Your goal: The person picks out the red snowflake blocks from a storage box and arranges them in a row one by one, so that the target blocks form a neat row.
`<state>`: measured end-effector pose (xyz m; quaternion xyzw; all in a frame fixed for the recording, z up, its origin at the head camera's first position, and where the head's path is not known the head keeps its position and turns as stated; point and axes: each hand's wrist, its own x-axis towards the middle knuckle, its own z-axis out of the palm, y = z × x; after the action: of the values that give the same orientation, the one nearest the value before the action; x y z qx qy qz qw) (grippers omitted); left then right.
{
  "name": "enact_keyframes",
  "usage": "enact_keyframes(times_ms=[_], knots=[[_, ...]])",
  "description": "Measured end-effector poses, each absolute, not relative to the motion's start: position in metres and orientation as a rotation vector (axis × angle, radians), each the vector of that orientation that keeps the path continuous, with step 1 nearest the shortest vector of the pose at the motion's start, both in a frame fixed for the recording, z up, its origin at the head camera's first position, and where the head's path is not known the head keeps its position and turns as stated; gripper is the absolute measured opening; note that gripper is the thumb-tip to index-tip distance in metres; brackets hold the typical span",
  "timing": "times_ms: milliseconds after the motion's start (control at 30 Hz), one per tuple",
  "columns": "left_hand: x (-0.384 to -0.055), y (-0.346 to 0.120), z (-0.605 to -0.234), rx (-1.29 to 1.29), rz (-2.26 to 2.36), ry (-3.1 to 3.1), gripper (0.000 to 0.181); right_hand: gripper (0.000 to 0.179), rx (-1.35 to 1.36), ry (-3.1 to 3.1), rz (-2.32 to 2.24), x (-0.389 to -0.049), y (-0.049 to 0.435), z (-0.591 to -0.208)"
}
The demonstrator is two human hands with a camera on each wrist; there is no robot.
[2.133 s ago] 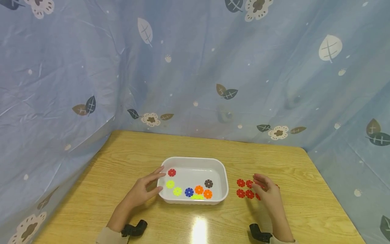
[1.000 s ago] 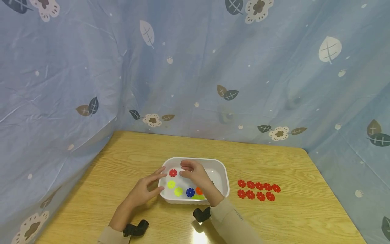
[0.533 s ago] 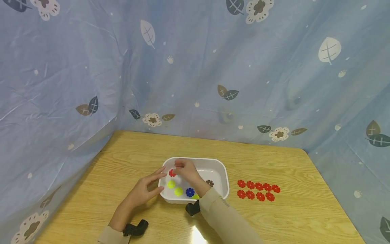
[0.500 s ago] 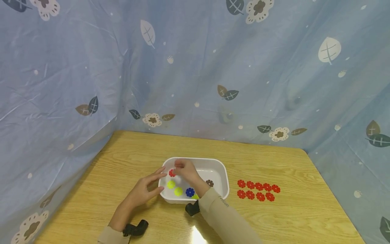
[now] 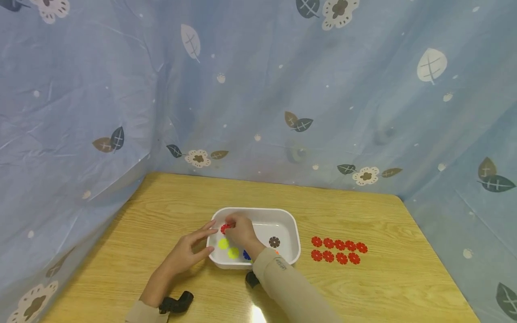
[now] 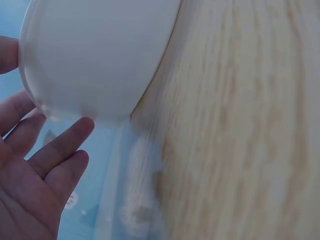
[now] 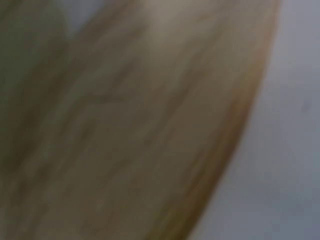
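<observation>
A white plastic tray (image 5: pixel 258 209) stands on the wooden table with several flower-shaped interlocking discs inside. My left hand (image 5: pixel 183 253) rests against its left end, fingers spread and mostly straight at the rim. In the left wrist view, the fingertips of the left hand (image 6: pixel 37 170) touch or nearly touch the tray's outer wall (image 6: pixel 95 55). My right hand (image 5: pixel 241 232) reaches into the tray, its bent fingertips at a red disc (image 5: pixel 224 229); blur hides whether they pinch it. The right wrist view is too blurred to show the fingers.
In the tray lie yellow-green discs (image 5: pixel 233 253), a brown disc (image 5: pixel 274 242), and a blue disc (image 5: pixel 247 255) partly covered by my right arm. Several red discs (image 5: pixel 340 245) form two rows on the table right of the tray. A blue patterned curtain (image 5: pixel 258 89) closes off the back and sides.
My right hand has left the rows of red discs, crossed leftward into the tray and come down at the red disc there. The left hand stays at the tray's end.
</observation>
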<state>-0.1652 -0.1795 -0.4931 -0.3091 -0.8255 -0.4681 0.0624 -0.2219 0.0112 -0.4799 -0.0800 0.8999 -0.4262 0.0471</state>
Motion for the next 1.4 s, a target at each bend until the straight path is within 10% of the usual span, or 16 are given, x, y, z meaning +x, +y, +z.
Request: enact_keyframes(times_ms=[700, 1400], knots=[[-0.163, -0.183, -0.494, -0.915, -1.426, -2.484, 0.043, 0.023, -0.433, 2.85, -0.929, -0.219, 0.003, -0.48], [-0.152, -0.172, -0.464, -0.89, -1.391, -2.515, 0.04, 0.034, -0.253, 2.373, -1.683, -0.207, 0.063, -0.443]])
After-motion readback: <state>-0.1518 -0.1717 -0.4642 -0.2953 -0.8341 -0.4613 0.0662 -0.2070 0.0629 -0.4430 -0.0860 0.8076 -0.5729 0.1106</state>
